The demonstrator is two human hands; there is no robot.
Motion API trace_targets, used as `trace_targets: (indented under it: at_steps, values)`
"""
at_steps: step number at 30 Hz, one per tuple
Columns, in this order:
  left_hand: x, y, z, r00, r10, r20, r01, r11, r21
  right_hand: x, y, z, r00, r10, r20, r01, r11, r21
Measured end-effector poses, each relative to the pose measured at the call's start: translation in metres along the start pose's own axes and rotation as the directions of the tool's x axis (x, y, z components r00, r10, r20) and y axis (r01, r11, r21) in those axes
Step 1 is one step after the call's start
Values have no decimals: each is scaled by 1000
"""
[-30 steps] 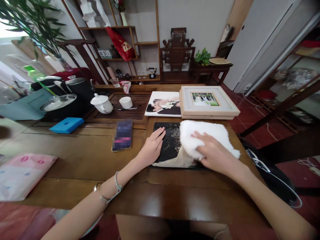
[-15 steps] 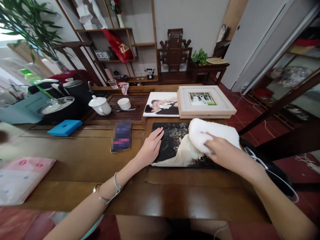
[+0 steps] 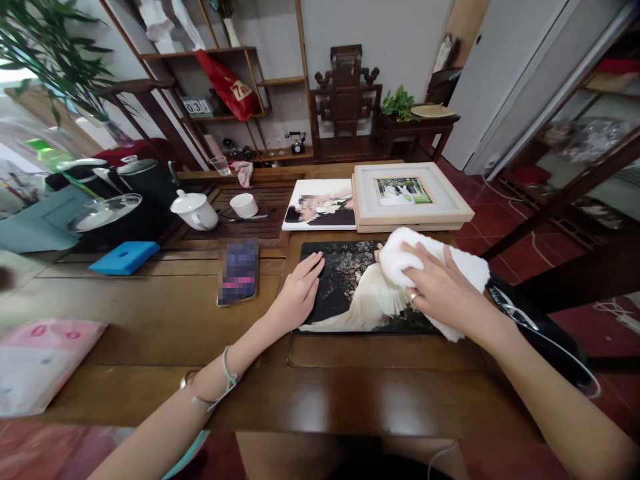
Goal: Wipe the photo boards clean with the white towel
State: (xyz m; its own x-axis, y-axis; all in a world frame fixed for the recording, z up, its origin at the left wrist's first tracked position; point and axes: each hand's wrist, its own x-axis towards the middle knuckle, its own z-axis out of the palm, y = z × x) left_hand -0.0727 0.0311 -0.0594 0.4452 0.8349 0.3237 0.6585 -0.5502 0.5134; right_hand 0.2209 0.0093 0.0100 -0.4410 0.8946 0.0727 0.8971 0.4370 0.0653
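Observation:
A dark photo panel (image 3: 365, 293) showing a pale flowing dress lies flat on the wooden table (image 3: 380, 387). My left hand (image 3: 299, 293) rests flat on its left edge, fingers stretched out. With my right hand (image 3: 437, 283) I grip a white fluffy cloth (image 3: 465, 263), pressed on the right part of the panel and covering it there. Behind the panel lie a white photo print (image 3: 320, 205) and, to its right, a pale framed photo (image 3: 413, 197).
Left of the panel are a phone (image 3: 239, 272) with a blurred screen and a blue box (image 3: 125, 257). Farther back stand a lidded white cup (image 3: 194, 210), a small white cup (image 3: 244, 205) and a black kettle (image 3: 143, 180). A plastic-wrapped pack (image 3: 45, 363) lies at the left front.
My right hand has turned and spread more over the cloth, which now hangs lower and farther right across the panel. My left hand stays on the left edge.

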Motion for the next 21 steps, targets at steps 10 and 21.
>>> trace_targets:
  at_steps: [10, 21]
  values:
    - [0, -3, 1, 1000, -2, 1, 2, 1000, 7, -16, -66, 16, 981, -190, 33, 183, 972, 149]
    - [0, -1, 0, 1000, 4, 9, -5, 1000, 21, -19, -45, -24, 998, -13, 67, 10, 999, 48]
